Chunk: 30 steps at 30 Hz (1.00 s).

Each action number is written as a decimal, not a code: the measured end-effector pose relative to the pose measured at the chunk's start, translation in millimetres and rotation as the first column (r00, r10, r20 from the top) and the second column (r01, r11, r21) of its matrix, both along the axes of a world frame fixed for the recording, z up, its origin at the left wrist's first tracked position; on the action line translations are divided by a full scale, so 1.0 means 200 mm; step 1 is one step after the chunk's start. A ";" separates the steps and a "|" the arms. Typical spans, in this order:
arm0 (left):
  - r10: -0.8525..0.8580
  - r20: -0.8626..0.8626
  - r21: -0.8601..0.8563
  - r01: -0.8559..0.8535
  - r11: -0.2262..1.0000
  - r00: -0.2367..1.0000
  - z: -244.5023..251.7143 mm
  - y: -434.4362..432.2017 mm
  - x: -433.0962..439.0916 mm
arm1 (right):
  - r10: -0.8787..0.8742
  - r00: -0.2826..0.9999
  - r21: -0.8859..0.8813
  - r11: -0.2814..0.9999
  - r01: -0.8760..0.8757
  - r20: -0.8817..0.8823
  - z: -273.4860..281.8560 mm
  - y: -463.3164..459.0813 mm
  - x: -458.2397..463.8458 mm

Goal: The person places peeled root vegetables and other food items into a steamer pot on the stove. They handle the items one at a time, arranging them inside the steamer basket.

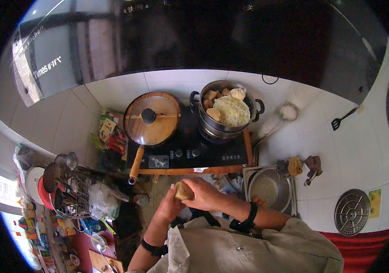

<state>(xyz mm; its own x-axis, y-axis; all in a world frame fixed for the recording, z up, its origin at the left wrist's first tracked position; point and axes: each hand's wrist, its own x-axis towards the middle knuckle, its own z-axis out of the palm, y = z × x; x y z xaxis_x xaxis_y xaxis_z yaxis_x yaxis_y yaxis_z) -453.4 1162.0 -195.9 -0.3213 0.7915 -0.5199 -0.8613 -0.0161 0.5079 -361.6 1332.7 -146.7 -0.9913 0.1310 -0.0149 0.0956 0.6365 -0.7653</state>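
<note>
Both hands meet in front of my chest, around a roundish yellow-brown piece of food that looks like a potato (183,191). My left hand (169,206) grips it from the left and below, thumb pointing up along its side. The fingers of my right hand (203,194) close over its right side. Beyond the hands, a steamer pot (225,128) stands on the black cooktop (211,158). Inside the lidless pot are brown and pale lumps of food beside a large pale, crumbly mound (231,111).
A wok with a glass-and-wood lid (152,131) sits on the left, its wooden handle (136,165) pointing at me. On the right is a metal basin (270,191) in the sink. A utensil rack (78,198) stands at left; the range hood (194,37) hangs overhead.
</note>
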 end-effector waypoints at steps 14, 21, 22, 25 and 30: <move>0.092 -0.335 -0.209 -0.170 0.963 0.938 -0.17 -0.63 0.26 | 0.273 0.926 0.141 0.938 -0.317 0.262 -0.09 -0.53 -0.05; 0.635 -0.098 -0.296 -0.632 0.716 0.766 -0.44 -1.76 0.56 | 0.525 0.810 0.154 0.805 -0.572 0.262 -0.19 -1.13 -0.10; 0.700 -0.081 -0.346 -0.678 0.648 0.710 -0.50 -1.96 0.63 | 0.553 0.789 0.178 0.776 -0.605 0.269 -0.21 -1.24 -0.10; 0.885 -0.113 -0.425 -0.827 0.368 0.452 -0.66 -2.62 0.91 | 0.628 0.695 0.096 0.714 -0.694 0.350 -0.27 -1.62 -0.09; 0.946 -0.300 -0.575 -0.815 -0.077 0.122 -0.91 -3.67 1.34 | 0.674 0.553 0.085 0.595 -0.799 0.489 -0.33 -2.32 0.04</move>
